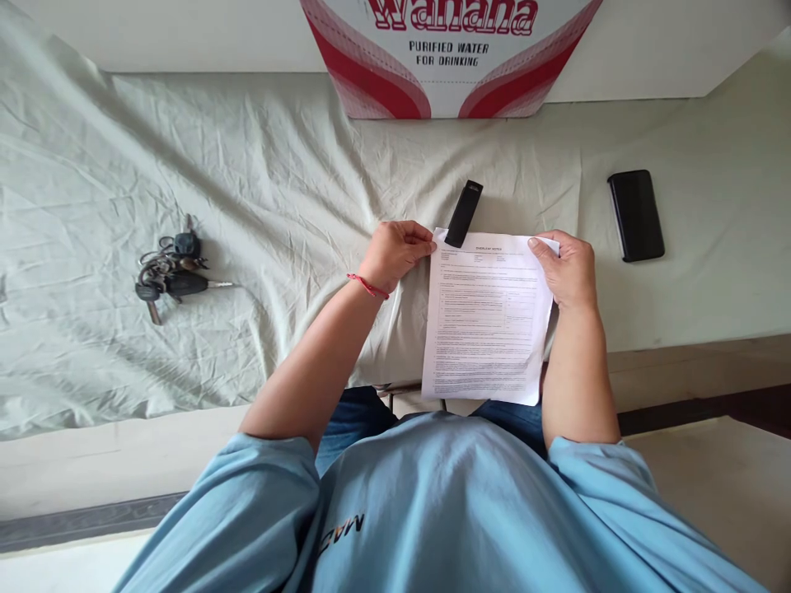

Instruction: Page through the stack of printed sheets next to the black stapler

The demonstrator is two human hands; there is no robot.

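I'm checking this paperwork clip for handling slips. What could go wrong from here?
The printed sheets are pinched only at the top corners by the left hand and right hand, and the lower edge hangs past the table edge, so they might sag or slide off. The black stapler overlaps the top edge; it could be nudged. The wrinkled cloth may crease the pages.

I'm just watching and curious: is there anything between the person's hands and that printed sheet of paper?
Nothing visible. The left hand pinches the printed sheet at its top left corner, and the right hand holds the top right corner. A black stapler lies at the sheet's top edge, between the hands, not blocking either.
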